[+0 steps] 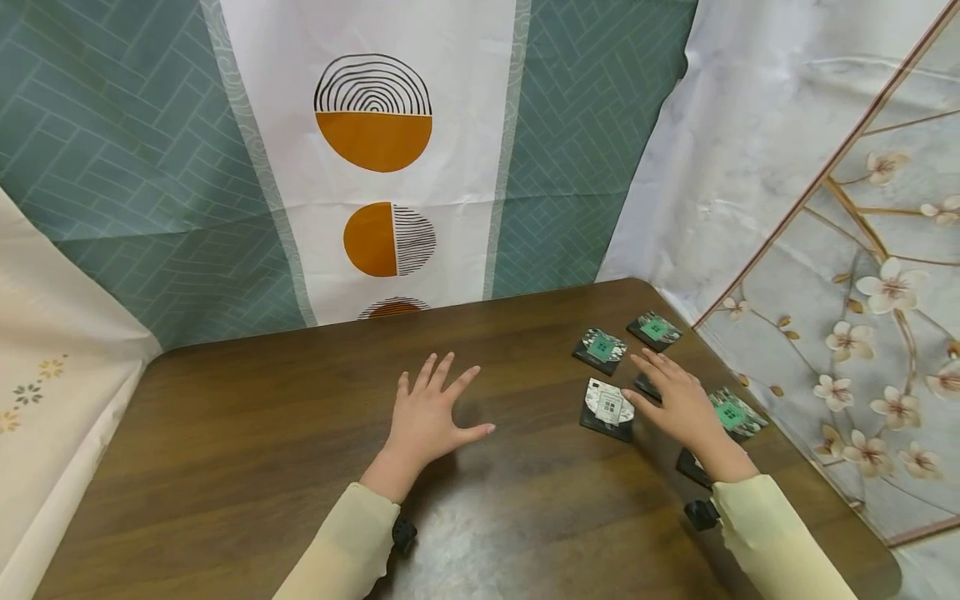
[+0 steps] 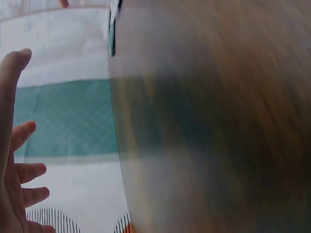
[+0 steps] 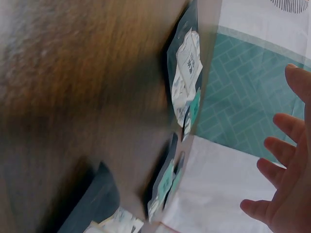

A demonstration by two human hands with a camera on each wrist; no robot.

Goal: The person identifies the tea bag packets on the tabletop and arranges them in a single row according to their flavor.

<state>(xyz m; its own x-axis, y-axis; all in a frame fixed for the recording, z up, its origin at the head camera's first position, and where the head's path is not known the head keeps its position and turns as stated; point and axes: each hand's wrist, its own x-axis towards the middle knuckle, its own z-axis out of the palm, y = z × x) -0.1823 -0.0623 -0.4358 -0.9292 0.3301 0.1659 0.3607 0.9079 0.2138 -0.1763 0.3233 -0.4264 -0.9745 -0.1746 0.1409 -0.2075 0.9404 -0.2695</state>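
Note:
My left hand (image 1: 429, 417) hovers over the middle of the table, fingers spread and holding nothing. My right hand (image 1: 677, 402) is above a group of small flat packets at the right, its fingers apart and also holding nothing. Left of its thumb lies a black packet with a white label (image 1: 610, 407). Farther back are two green-labelled packets, one nearer (image 1: 600, 348) and one in the far corner (image 1: 654, 329). Another green-labelled packet (image 1: 733, 413) lies right of the wrist. Dark packets are partly hidden under the right hand and forearm. The right wrist view shows the white-labelled packet (image 3: 187, 68) from the side.
The brown wooden table (image 1: 247, 450) has rounded corners. A green and white patterned cloth (image 1: 457, 125) hangs behind it. A flowered cloth (image 1: 847, 333) borders the right edge, and a cream cloth (image 1: 60, 333) hangs at the left.

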